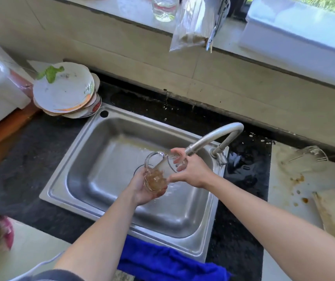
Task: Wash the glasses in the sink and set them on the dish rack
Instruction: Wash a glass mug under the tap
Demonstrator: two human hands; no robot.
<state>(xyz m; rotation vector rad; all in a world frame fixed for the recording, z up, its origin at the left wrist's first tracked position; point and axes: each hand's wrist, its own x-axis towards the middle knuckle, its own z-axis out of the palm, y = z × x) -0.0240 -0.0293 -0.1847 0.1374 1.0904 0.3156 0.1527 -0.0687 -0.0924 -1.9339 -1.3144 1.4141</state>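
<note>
Over the steel sink [93, 159] I hold a clear glass mug [159, 171] with a handle, tilted with its mouth toward the faucet spout [213, 136]. My left hand [144, 189] cups its base, where brownish water has collected. My right hand [191, 171] grips the rim, fingers at the mouth just under the spout. Another clear glass [306, 159] lies on its side on the stained white board to the right. A glass with water [165, 8] stands on the window ledge.
A stack of dirty plates [67, 92] sits at the sink's back left corner. A blue cloth [168, 262] drapes over the sink's front edge. A plastic bag of chopsticks [197, 23] hangs off the ledge. Dark counter surrounds the sink.
</note>
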